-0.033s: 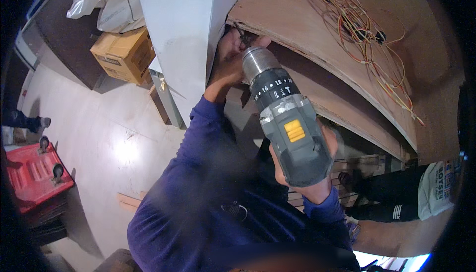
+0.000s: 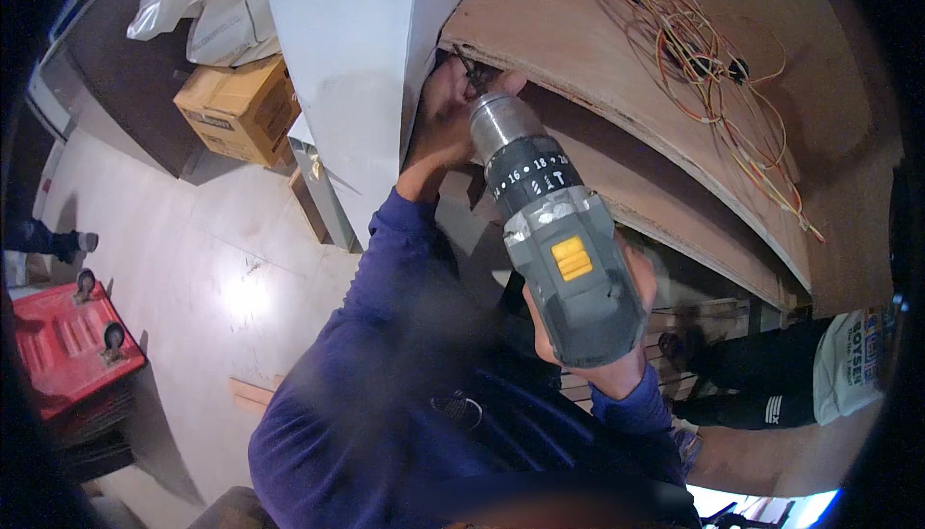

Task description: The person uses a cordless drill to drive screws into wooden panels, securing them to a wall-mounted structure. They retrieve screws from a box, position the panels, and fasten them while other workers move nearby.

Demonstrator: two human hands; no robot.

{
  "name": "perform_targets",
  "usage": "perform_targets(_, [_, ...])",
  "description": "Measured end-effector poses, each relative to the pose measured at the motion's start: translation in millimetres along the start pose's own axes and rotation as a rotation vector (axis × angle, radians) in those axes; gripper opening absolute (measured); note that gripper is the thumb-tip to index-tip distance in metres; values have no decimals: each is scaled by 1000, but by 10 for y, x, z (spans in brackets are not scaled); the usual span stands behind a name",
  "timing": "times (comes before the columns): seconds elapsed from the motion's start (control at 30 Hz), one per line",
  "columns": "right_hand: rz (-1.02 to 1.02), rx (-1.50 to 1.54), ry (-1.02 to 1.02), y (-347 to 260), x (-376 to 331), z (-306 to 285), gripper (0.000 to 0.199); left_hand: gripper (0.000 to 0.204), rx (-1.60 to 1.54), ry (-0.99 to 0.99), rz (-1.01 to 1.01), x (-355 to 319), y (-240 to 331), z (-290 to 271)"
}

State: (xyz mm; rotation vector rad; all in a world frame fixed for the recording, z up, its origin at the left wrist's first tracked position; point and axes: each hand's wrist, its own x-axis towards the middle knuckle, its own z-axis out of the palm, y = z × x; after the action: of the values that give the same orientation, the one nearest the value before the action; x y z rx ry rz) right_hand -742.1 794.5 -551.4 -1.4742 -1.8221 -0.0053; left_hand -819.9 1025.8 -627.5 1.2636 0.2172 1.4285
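My right hand grips the handle of a grey cordless drill with a yellow patch; most of the hand is hidden behind the drill's body. Its silver chuck points up at the lower edge of a curved plywood panel. My left hand reaches up beside the chuck, where the plywood meets a white panel. Its fingers are curled around the thin dark drill bit, and the thumb rests above the chuck. Both arms are in blue sleeves.
A tangle of yellow and orange wires lies on the plywood. On the pale floor stand a cardboard box, white bags, a red wheeled case and a wood strip. Another person is at the right, and someone's foot at the left.
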Motion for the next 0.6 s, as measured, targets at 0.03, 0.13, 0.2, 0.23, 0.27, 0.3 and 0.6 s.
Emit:
perform_targets(0.03, [57,64,2,-27,1,-5,40,62,11,5,33,7,-21,-9])
perform_targets(0.13, [202,181,-3,-82,-19,-14,41,61,93,-9,60,24,-85,-34])
perform_targets(0.2, [153,128,-27,-75,-43,-25,44,61,93,-6,66,27,-125,-32])
perform_targets(0.23, [163,148,-44,-71,-60,-30,49,60,57,7,77,22,-145,-15])
perform_targets(0.27, [170,168,-49,-58,-70,-32,49,60,51,18,89,24,-158,-5])
perform_targets(0.3, [221,265,-50,-59,-90,-29,50,60,45,29,101,23,-169,8])
perform_targets(0.6, [263,308,-28,-68,-125,35,52,51,108,48,36,-4,-70,17])
